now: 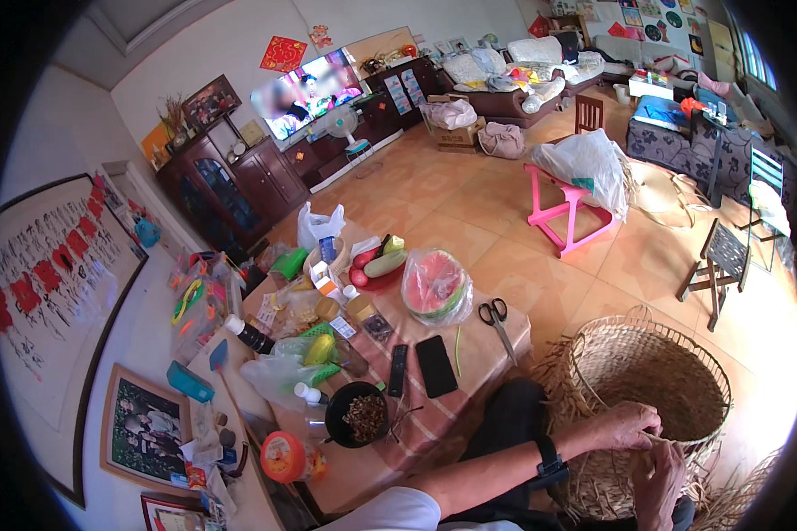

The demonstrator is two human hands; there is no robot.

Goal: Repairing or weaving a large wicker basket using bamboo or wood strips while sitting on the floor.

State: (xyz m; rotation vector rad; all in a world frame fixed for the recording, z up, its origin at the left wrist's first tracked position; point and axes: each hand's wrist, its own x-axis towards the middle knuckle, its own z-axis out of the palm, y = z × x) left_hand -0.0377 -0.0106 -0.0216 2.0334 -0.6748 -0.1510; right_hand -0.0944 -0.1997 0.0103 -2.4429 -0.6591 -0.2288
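Note:
A large round basket [646, 354] woven of dry straw stands close by on the right, its wire-like rim showing upright stakes and loose ends hanging outside. At its near rim my left hand [627, 427] is closed, fingertips pinched on a pale straw strand [653, 437]. My right hand [660, 485] is just below and beside it, also closed, with its fingers at the same strand against the basket's outer wall. The fingertips nearly meet, and the strand is mostly hidden by them. A dark watch [550, 457] is on my left wrist.
Left of the basket is a cloth-covered table [496, 354] with scissors [499, 327], a phone [436, 365], a remote [398, 370], wrapped watermelon [436, 288] and a black bowl [357, 414]. Loose straw [753, 496] lies at lower right. Beyond stand a pink stool [562, 212] and folding stool [717, 265].

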